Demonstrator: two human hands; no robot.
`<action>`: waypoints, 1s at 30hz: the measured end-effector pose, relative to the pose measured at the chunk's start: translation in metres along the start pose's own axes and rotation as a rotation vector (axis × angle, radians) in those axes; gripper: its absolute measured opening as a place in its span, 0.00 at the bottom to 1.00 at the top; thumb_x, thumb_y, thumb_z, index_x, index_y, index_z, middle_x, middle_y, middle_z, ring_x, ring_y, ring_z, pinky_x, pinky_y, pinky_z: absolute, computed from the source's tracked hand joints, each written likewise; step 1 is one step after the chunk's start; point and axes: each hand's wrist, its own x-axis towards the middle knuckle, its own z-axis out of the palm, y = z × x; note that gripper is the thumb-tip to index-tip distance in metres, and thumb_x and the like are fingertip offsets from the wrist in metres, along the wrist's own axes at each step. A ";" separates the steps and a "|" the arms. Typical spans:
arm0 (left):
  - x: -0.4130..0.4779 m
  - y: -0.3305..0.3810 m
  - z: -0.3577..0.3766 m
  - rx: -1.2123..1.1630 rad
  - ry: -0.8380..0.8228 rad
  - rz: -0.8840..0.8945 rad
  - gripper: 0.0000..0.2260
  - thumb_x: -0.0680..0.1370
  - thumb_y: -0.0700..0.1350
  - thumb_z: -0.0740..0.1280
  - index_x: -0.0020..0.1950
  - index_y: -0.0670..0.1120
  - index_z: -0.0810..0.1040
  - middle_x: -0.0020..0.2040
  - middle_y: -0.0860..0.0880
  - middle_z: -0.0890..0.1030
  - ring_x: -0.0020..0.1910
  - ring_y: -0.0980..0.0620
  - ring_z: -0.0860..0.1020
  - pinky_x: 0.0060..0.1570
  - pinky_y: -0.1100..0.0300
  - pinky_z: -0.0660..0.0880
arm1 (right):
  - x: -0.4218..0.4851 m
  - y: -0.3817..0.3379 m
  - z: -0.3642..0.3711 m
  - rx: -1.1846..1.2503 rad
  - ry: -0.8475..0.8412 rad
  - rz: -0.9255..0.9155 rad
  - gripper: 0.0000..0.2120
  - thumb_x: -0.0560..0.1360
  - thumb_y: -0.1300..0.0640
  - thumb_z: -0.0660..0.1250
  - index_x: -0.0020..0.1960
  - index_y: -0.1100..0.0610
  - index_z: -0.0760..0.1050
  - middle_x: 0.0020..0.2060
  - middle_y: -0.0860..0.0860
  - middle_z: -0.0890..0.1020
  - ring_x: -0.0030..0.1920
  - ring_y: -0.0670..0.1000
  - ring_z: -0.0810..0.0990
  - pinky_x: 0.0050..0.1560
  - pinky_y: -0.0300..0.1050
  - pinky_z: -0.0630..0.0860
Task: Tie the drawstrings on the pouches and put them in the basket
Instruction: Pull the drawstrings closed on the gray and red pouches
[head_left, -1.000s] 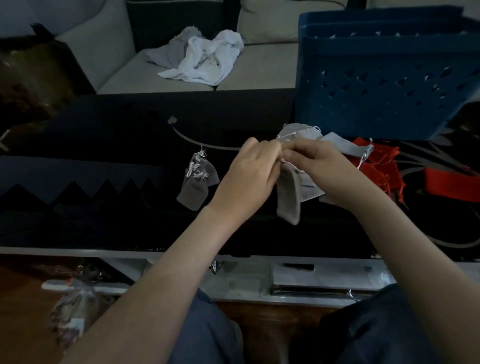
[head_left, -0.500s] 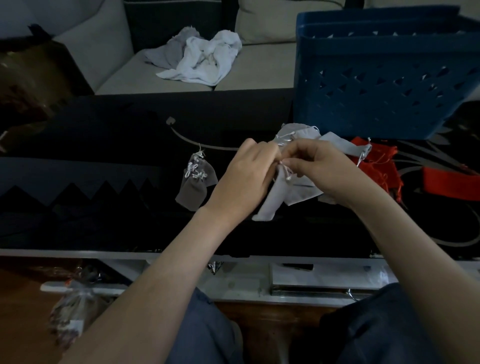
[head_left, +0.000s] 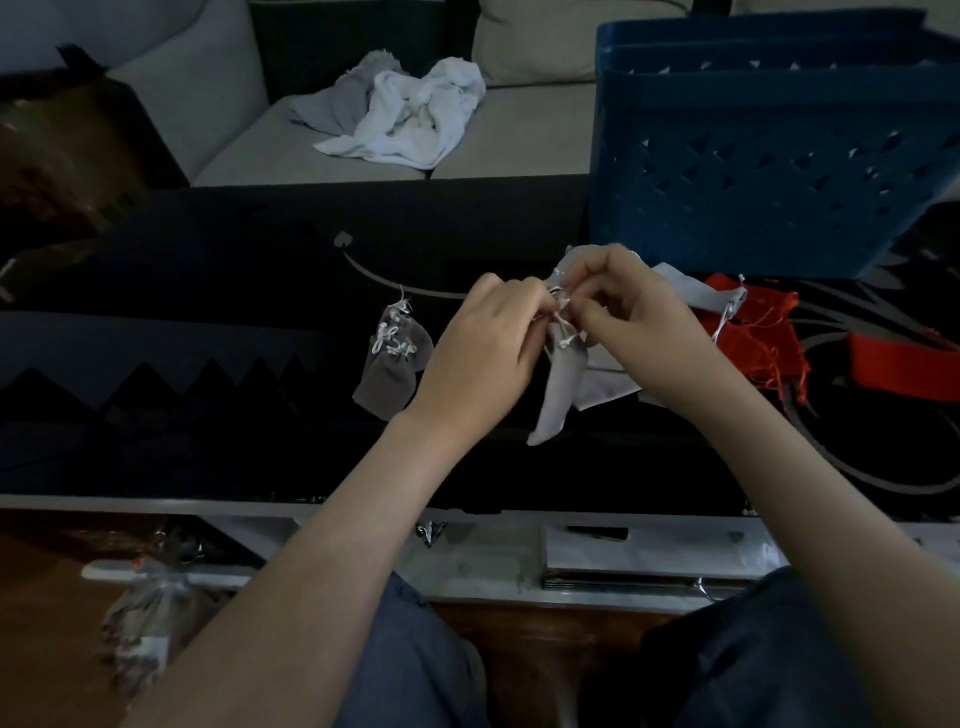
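- Since the earlier frame our right hand (head_left: 639, 322) has risen a little, and its fingertips now sit higher over the knot.
- Our left hand (head_left: 483, 353) stays where it was, pressed close to the right.
- Between them the pouch (head_left: 563, 384) now hangs straighter down; half a second ago its tip swung out to the left.
- Both hands have their fingers curled, pinching the white drawstring (head_left: 563, 306) at the pouch's neck. The grey body dangles below, and we cannot tell whether its tip touches the table (head_left: 208, 291).
- Just left of our left hand a tied pouch (head_left: 392, 369) lies unmoved on the table.
- At the far right stands the blue basket (head_left: 753, 171), with the grey pile (head_left: 685, 288) and red pouches (head_left: 748, 332) in front of it, as before.
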 end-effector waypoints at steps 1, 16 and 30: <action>0.000 0.000 0.000 0.007 0.008 -0.004 0.02 0.78 0.37 0.66 0.47 0.39 0.77 0.39 0.50 0.75 0.43 0.53 0.70 0.38 0.57 0.70 | 0.000 0.000 -0.001 -0.009 -0.002 -0.003 0.09 0.77 0.66 0.62 0.54 0.56 0.73 0.39 0.50 0.79 0.40 0.43 0.78 0.44 0.37 0.76; 0.000 0.011 -0.004 -0.037 0.011 -0.107 0.13 0.77 0.47 0.62 0.56 0.40 0.76 0.42 0.50 0.74 0.44 0.49 0.74 0.40 0.54 0.74 | 0.003 0.005 0.003 -0.013 -0.031 0.124 0.05 0.77 0.62 0.64 0.46 0.56 0.78 0.40 0.50 0.80 0.35 0.36 0.75 0.40 0.31 0.73; 0.001 -0.002 0.005 0.052 0.145 -0.201 0.04 0.76 0.39 0.68 0.46 0.38 0.80 0.46 0.44 0.76 0.46 0.47 0.76 0.40 0.52 0.76 | 0.004 0.005 0.007 0.056 -0.028 0.098 0.06 0.77 0.63 0.64 0.45 0.56 0.77 0.41 0.52 0.80 0.41 0.45 0.77 0.44 0.36 0.75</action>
